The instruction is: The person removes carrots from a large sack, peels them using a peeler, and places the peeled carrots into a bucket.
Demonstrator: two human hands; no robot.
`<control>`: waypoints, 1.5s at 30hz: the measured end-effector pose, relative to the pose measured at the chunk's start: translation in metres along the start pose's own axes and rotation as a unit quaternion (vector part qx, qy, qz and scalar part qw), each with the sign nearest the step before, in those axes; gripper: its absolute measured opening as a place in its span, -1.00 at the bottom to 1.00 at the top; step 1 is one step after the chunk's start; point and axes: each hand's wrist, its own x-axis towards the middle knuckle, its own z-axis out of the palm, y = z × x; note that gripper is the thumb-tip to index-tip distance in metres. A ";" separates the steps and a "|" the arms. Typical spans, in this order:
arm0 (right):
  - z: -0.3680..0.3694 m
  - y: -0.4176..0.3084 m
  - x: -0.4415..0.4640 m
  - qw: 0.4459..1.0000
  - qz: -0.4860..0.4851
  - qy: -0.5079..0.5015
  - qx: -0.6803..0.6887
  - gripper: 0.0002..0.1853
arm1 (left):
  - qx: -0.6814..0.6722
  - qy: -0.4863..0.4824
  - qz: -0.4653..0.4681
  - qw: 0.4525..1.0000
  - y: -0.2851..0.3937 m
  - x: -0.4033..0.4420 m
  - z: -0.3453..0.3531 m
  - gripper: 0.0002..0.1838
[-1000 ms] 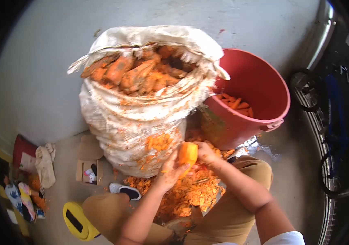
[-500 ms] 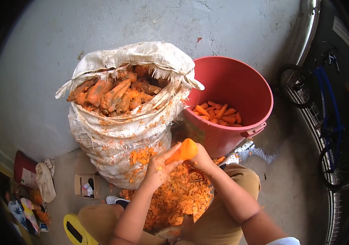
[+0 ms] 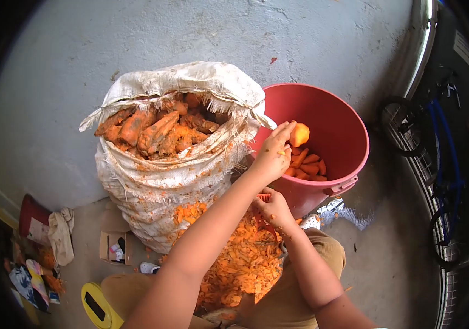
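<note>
My left hand (image 3: 274,152) reaches over the near left rim of the red bucket (image 3: 344,126), its fingers stretched out. Just beyond the fingertips is a peeled orange carrot (image 3: 300,134), above other peeled carrots (image 3: 311,167) inside the bucket; whether it still touches the fingers is unclear. Lower down, my right hand (image 3: 274,209) is closed on a red peeler (image 3: 264,197), over a heap of orange peelings (image 3: 240,268). To the left stands a white woven sack (image 3: 163,178), open at the top and full of unpeeled, dirty carrots (image 3: 155,131).
At the lower left are a small cardboard box (image 3: 104,247), a yellow object (image 3: 97,307), a pale cloth (image 3: 60,236) and a dark red container (image 3: 29,216). A blue bicycle (image 3: 445,142) is at the right. A grey wall (image 3: 190,33) rises behind.
My left hand has moved up and right from the lap to the bucket with the carrot, away from my right hand. The carrot is now past its fingertips, and the red peeler shows more clearly.
</note>
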 end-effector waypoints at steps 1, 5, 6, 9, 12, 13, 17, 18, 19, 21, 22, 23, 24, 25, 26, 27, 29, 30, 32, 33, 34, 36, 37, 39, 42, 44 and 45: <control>-0.001 -0.001 0.001 1.000 -0.001 -0.004 0.005 -0.84 | -0.041 -0.003 -0.027 0.999 -0.003 0.002 0.001 -0.48; 0.001 -0.006 0.001 1.000 0.016 -0.005 0.014 -0.85 | 0.214 0.006 0.004 0.977 -0.018 -0.009 -0.037 -0.61; 0.002 -0.005 0.002 1.000 0.007 -0.009 0.012 -0.85 | 0.307 0.015 -0.036 0.951 -0.006 -0.015 -0.054 -0.63; 0.004 -0.001 0.003 1.000 -0.008 -0.017 0.010 -0.87 | 0.565 -0.026 -0.175 0.806 -0.019 -0.047 -0.101 -0.56; 0.009 -0.002 0.002 1.000 -0.004 -0.020 0.009 -0.87 | 0.599 -0.035 -0.243 0.762 -0.022 -0.083 -0.129 -0.51; 0.011 -0.003 0.002 1.000 -0.007 -0.020 0.000 -0.87 | 0.610 -0.025 -0.209 0.764 -0.024 -0.090 -0.134 -0.53; 0.019 0.002 0.004 0.999 -0.006 -0.028 -0.043 -0.87 | 0.622 -0.036 -0.156 0.766 -0.040 -0.102 -0.146 -0.65; 0.021 0.003 0.005 0.998 -0.004 -0.029 -0.052 -0.87 | 0.618 -0.052 -0.163 0.767 -0.041 -0.102 -0.148 -0.67; 0.023 0.002 0.005 0.998 -0.005 -0.031 -0.058 -0.87 | 0.623 -0.030 -0.133 0.770 -0.039 -0.103 -0.147 -0.74; 0.027 0.000 0.004 0.997 -0.005 -0.032 -0.069 -0.87 | 0.618 -0.035 -0.131 0.774 -0.034 -0.104 -0.148 -0.78; 0.028 0.000 0.005 0.996 -0.010 -0.033 -0.078 -0.87 | 0.616 -0.039 -0.130 0.776 -0.032 -0.106 -0.149 -0.80; 0.029 0.000 0.006 0.996 -0.014 -0.033 -0.088 -0.87 | 0.592 -0.023 -0.113 0.797 -0.032 -0.108 -0.150 -0.85; 0.030 0.000 0.007 0.995 -0.018 -0.033 -0.097 -0.86 | 0.580 -0.021 -0.111 0.806 -0.031 -0.112 -0.151 -0.85; 0.032 -0.001 0.008 0.994 -0.014 -0.037 -0.099 -0.86 | 0.569 -0.021 -0.108 0.815 -0.030 -0.116 -0.153 -0.85; 0.033 -0.002 0.008 0.994 -0.011 -0.041 -0.101 -0.87 | 0.557 -0.020 -0.105 0.824 -0.029 -0.120 -0.154 -0.85; 0.034 -0.003 0.009 0.994 -0.007 -0.044 -0.103 -0.87 | 0.546 -0.009 -0.084 0.834 -0.029 -0.123 -0.156 -0.87; 0.037 -0.004 0.011 0.992 -0.012 -0.046 -0.118 -0.87 | 0.534 -0.011 -0.071 0.842 -0.028 -0.123 -0.159 -0.88; 0.039 -0.004 0.012 0.991 -0.014 -0.048 -0.126 -0.87 | 0.528 -0.012 -0.066 0.846 -0.027 -0.124 -0.160 -0.89; 0.041 -0.004 0.014 0.991 -0.024 -0.051 -0.119 -0.87 | 0.505 0.005 -0.069 0.860 -0.024 -0.125 -0.162 -0.90; 0.042 -0.004 0.015 0.991 -0.029 -0.053 -0.116 -0.87 | 0.492 0.002 -0.076 0.867 -0.021 -0.125 -0.164 -0.90; 0.043 -0.005 0.015 0.992 -0.018 -0.055 -0.111 -0.86 | 0.479 -0.001 -0.083 0.874 -0.018 -0.126 -0.165 -0.90; 0.044 -0.008 0.017 0.993 0.002 -0.059 -0.102 -0.84 | 0.483 0.004 -0.088 0.871 -0.014 -0.126 -0.165 -0.91; 0.044 -0.009 0.018 0.993 0.003 -0.060 -0.100 -0.84 | 0.485 0.006 -0.091 0.870 -0.014 -0.126 -0.164 -0.92; 0.043 -0.010 0.018 0.993 0.008 -0.065 -0.097 -0.84 | 0.496 0.000 -0.109 0.862 -0.017 -0.128 -0.161 -0.93; 0.042 -0.011 0.018 0.994 0.031 -0.071 -0.080 -0.83 | 0.497 -0.008 -0.120 0.859 -0.021 -0.130 -0.160 -0.92; 0.044 -0.006 0.016 0.994 -0.001 -0.065 -0.090 -0.82 | 0.491 -0.004 -0.121 0.863 -0.019 -0.129 -0.160 -0.89; 0.044 -0.005 0.016 0.993 -0.017 -0.062 -0.095 -0.82 | 0.484 0.004 -0.121 0.866 -0.013 -0.126 -0.161 -0.87</control>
